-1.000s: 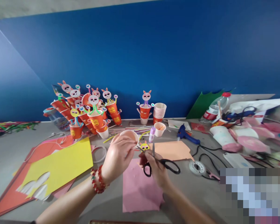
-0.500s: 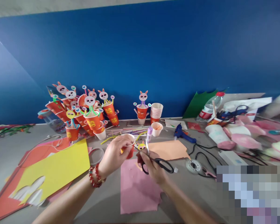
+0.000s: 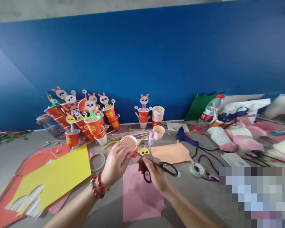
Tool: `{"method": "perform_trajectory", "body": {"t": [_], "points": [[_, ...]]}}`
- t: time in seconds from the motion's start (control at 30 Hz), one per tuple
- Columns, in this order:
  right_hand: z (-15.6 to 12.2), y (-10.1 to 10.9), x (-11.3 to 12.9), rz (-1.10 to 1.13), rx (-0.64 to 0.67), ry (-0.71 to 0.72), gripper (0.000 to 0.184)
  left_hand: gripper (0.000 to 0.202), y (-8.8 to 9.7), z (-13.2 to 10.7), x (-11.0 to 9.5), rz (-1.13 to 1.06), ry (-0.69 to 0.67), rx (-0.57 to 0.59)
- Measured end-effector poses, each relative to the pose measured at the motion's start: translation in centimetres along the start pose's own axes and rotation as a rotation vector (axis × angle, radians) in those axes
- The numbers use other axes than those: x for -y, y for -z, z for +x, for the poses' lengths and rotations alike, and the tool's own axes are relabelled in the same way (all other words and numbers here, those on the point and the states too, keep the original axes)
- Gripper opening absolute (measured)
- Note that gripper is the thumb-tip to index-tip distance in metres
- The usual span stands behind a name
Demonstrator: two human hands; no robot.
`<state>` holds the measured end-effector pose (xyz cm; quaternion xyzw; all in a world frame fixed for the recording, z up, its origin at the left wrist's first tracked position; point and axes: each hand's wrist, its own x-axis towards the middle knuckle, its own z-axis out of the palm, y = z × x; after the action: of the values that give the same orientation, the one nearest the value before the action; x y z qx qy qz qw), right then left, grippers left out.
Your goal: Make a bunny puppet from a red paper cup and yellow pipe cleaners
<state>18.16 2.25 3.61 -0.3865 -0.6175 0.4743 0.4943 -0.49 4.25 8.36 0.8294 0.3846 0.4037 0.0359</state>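
My left hand [image 3: 116, 163] is closed around a small red paper cup [image 3: 130, 144] with a white inside, held above the grey table [image 3: 204, 193]. My right hand [image 3: 154, 172] grips black-handled scissors [image 3: 162, 167], their blades pointing up and toward the cup's side. A red bead bracelet [image 3: 98, 186] sits on my left wrist. A pink paper sheet [image 3: 140, 193] lies under both hands. A small yellow bunny-face cutout [image 3: 144, 151] rests just behind the scissors.
Several finished bunny cup figures [image 3: 85, 115] stand at the back left, one more [image 3: 143, 110] beside a stack of cups [image 3: 158, 115]. Yellow paper [image 3: 54, 174], orange paper [image 3: 172, 152], a blue glue gun [image 3: 184, 136], a tape roll [image 3: 196, 169], a water bottle [image 3: 210, 110] and pink clutter lie around.
The cup tipped and turned in my left hand, and now its opening faces up toward me. The scissors stayed close to the cup, blades shifting slightly. The view drifted a little.
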Motion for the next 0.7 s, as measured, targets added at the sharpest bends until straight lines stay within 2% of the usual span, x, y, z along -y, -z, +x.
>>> {"method": "perform_trajectory", "body": {"t": [0.13,0.23,0.3,0.43,0.7], "points": [[-0.3,-1.2,0.6,0.362,-0.078,-0.219,0.048,0.014,-0.3,-0.6,0.1,0.106,-0.069,-0.016],[-0.5,-1.9,1.1,0.451,-0.109,-0.298,0.054,0.015,-0.6,-1.0,0.1,0.146,-0.083,-0.035],[-0.5,-2.0,1.1,0.455,-0.121,-0.303,0.054,0.014,-0.9,-1.1,0.0,0.164,-0.082,-0.045],[-0.4,-1.7,0.5,0.363,-0.097,-0.205,0.049,0.013,-1.5,-1.0,0.0,0.146,-0.053,-0.066],[-0.1,0.0,-0.2,-0.087,0.002,0.009,0.041,0.013,-2.0,-0.8,-0.3,-0.016,0.071,-0.079]]}}
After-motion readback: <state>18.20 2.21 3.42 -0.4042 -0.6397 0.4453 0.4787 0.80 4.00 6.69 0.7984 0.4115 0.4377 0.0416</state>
